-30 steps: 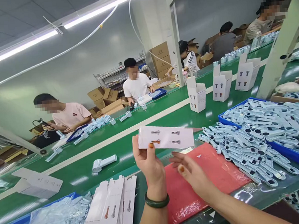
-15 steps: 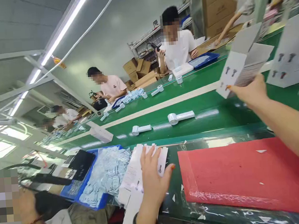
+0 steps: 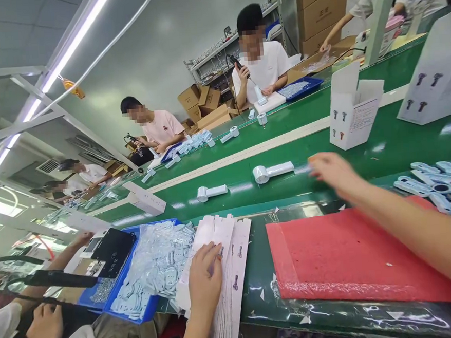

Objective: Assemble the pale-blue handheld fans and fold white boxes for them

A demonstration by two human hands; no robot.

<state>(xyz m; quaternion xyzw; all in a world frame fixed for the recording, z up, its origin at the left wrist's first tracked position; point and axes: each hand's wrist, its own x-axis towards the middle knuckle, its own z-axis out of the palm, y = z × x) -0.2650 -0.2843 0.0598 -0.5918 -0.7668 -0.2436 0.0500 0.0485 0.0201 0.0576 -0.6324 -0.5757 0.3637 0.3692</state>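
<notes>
My left hand [image 3: 205, 276] lies on a stack of flat white cartons [image 3: 232, 271] printed with small device pictures, its fingers curled at the top carton's surface. Over the green belt, my right hand [image 3: 332, 172] is apart from any object, fingers loosely extended and slightly blurred. Beyond it an opened-up white box [image 3: 351, 124] stands upright on the belt with its flaps raised. Left of my right hand lies a light-blue handled part [image 3: 274, 172], and a smaller one [image 3: 211, 192] is farther left. A red mat [image 3: 363, 257] lies below my right forearm.
Another white box [image 3: 428, 82] stands at the right, above several blue parts [image 3: 438, 182]. Blue trays [image 3: 152, 308] of pale-blue pieces sit left of the cartons. A neighbour's hand [image 3: 47, 325] is at the lower left. People work across the belt.
My right hand has let go of the white box, which now stands upright, and has moved down and left. My left hand has shifted left and lower on the cartons, its fingers more curled.
</notes>
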